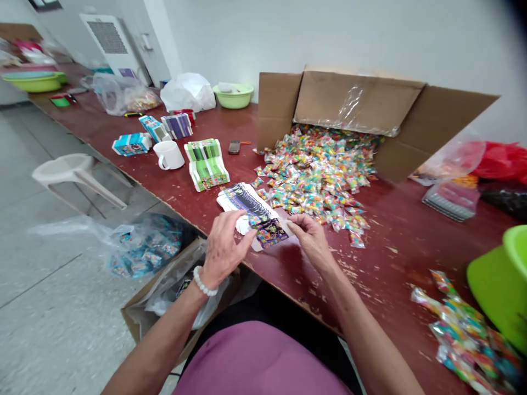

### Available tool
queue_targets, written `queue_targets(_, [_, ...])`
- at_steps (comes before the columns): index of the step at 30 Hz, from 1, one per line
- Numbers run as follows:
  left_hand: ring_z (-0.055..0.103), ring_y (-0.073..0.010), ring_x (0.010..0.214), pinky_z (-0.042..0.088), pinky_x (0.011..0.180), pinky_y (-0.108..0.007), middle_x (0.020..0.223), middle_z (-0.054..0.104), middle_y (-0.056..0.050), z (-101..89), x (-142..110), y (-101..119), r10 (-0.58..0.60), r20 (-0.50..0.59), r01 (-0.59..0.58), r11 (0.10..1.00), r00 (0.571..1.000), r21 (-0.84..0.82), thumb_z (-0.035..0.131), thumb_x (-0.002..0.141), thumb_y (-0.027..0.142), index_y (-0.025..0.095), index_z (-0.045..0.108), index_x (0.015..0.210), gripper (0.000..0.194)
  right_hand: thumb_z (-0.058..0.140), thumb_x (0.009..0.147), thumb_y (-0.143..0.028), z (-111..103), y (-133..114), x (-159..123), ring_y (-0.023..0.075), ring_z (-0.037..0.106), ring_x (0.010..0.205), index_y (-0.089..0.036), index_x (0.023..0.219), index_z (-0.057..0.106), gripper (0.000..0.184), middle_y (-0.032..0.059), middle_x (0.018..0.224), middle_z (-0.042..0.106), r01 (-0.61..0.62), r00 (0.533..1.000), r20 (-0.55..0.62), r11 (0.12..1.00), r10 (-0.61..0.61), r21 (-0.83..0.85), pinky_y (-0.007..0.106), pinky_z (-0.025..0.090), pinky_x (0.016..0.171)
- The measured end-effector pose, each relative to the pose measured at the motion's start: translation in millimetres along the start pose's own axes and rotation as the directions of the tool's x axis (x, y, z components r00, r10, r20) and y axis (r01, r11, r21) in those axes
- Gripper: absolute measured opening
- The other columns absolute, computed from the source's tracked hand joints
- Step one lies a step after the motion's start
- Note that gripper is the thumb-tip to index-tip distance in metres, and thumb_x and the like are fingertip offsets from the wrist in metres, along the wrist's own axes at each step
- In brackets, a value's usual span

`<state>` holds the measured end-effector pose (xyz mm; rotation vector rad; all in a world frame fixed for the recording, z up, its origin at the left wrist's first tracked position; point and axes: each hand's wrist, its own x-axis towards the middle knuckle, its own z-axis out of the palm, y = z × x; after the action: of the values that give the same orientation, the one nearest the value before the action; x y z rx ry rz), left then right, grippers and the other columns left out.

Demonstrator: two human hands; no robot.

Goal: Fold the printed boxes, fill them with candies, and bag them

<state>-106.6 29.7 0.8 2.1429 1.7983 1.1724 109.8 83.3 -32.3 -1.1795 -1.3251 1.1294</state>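
Both hands pinch one flat card [267, 230] at the counter's [395, 241] near edge: left hand [224, 249] and right hand [308, 236] at opposite ends.

Small packing workshop: long red worktable [263, 164], carton [358, 104] spilling wrapped candies [321, 175], stacked printed boxes [206, 164].

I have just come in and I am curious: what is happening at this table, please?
A person sits at a red table. Both hands, left and right, hold a flat printed carton at the table's near edge. More flat cartons lie just behind it. A pile of small candy packets spills from an open cardboard box lying on its side.
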Motion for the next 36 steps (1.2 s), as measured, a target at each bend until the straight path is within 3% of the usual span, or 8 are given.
queue_targets(6, [0.067, -0.0212, 0.095, 0.049, 0.085, -0.030, 0.110, 0.074, -0.006, 15.8, 15, 3, -0.011, 0.472, 0.177, 0.935, 0.881, -0.308, 0.052, 0.094, 0.039, 0.020, 0.068, 0.119, 0.035, 0.072, 0.076, -0.042, -6, -19, -11, 0.0161, 0.059, 0.069, -0.021, 0.085, 0.068, 0.023, 0.0009, 0.077, 0.069, 0.025, 0.998, 0.049, 0.994, -0.031, 0.104, 0.029, 0.047, 0.067])
queue_targets(13, [0.056, -0.0162, 0.070, 0.042, 0.066, -0.025, 0.070, 0.064, 0.000, 43.9, 18, 1, -0.104, 0.493, 0.294, 0.899, 0.864, -0.325, 0.059, 0.085, 0.040, 0.018, 0.067, 0.073, 0.026, 0.072, 0.069, -0.042, -16, 15, -4, 0.0176, 0.057, 0.068, -0.020, 0.076, 0.066, 0.023, 0.0012, 0.075, 0.066, -0.066, 0.995, -0.066, 0.996, 0.070, 0.056, 0.030, 0.045, 0.065])
queue_targets(21, [0.053, -0.0139, 0.055, 0.044, 0.054, -0.025, 0.062, 0.058, 0.000, 54.0, 20, -1, -0.199, 0.513, 0.422, 0.830, 0.835, -0.365, 0.047, 0.087, 0.046, 0.017, 0.061, 0.074, 0.035, 0.072, 0.074, -0.043, -33, 11, -7, 0.0151, 0.056, 0.068, -0.021, 0.082, 0.065, 0.025, -0.0004, 0.078, 0.065, -0.066, 0.996, -0.045, 0.992, 0.071, 0.108, 0.028, 0.045, 0.066])
queue_targets(29, [0.058, -0.0254, 0.109, 0.045, 0.095, -0.036, 0.111, 0.069, -0.009, 40.5, 32, 14, -0.205, 0.382, 0.347, 0.869, 0.901, -0.352, 0.059, 0.085, 0.041, 0.019, 0.070, 0.104, 0.031, 0.077, 0.072, -0.044, -58, -4, -18, 0.0144, 0.055, 0.064, -0.020, 0.079, 0.065, 0.028, 0.0001, 0.072, 0.066, -0.120, 0.993, 0.028, 0.983, 0.117, 0.138, 0.026, 0.044, 0.061])
queue_targets(31, [0.063, -0.0249, 0.101, 0.049, 0.089, -0.035, 0.106, 0.071, -0.009, 34.8, 29, 23, -0.105, 0.630, 0.478, 0.749, 0.769, -0.459, 0.061, 0.085, 0.049, 0.018, 0.070, 0.104, 0.037, 0.077, 0.072, -0.044, -53, -13, -23, 0.0142, 0.055, 0.063, -0.020, 0.078, 0.066, 0.028, -0.0003, 0.070, 0.065, -0.108, 0.993, 0.060, 0.983, 0.100, 0.147, 0.026, 0.045, 0.061])
queue_targets(33, [0.069, -0.0243, 0.088, 0.052, 0.078, -0.034, 0.099, 0.074, -0.010, 31.7, 22, 31, 0.125, 0.861, 0.708, 0.518, 0.492, -0.480, 0.069, 0.079, 0.055, 0.017, 0.069, 0.107, 0.047, 0.076, 0.073, -0.043, -45, -24, -28, 0.0139, 0.055, 0.064, -0.020, 0.079, 0.067, 0.025, -0.0006, 0.070, 0.064, -0.084, 0.992, 0.108, 0.984, 0.067, 0.159, 0.026, 0.046, 0.062])
queue_targets(35, [0.072, -0.0245, 0.077, 0.053, 0.069, -0.032, 0.094, 0.074, -0.011, 31.7, 12, 36, 0.333, 0.902, 0.868, 0.319, 0.274, -0.381, 0.078, 0.070, 0.054, 0.015, 0.068, 0.110, 0.057, 0.075, 0.075, -0.041, -37, -35, -34, 0.0133, 0.054, 0.064, -0.020, 0.081, 0.068, 0.022, -0.0007, 0.072, 0.064, -0.068, 0.985, 0.167, 0.984, 0.040, 0.165, 0.026, 0.046, 0.061])
queue_targets(36, [0.072, -0.0244, 0.072, 0.053, 0.066, -0.032, 0.091, 0.074, -0.011, 32.4, 7, 37, 0.392, 0.892, 0.905, 0.253, 0.228, -0.342, 0.080, 0.067, 0.053, 0.014, 0.067, 0.110, 0.060, 0.074, 0.076, -0.040, -33, -39, -37, 0.0130, 0.054, 0.064, -0.021, 0.081, 0.069, 0.021, -0.0008, 0.072, 0.063, -0.070, 0.981, 0.192, 0.983, 0.037, 0.169, 0.025, 0.046, 0.060])
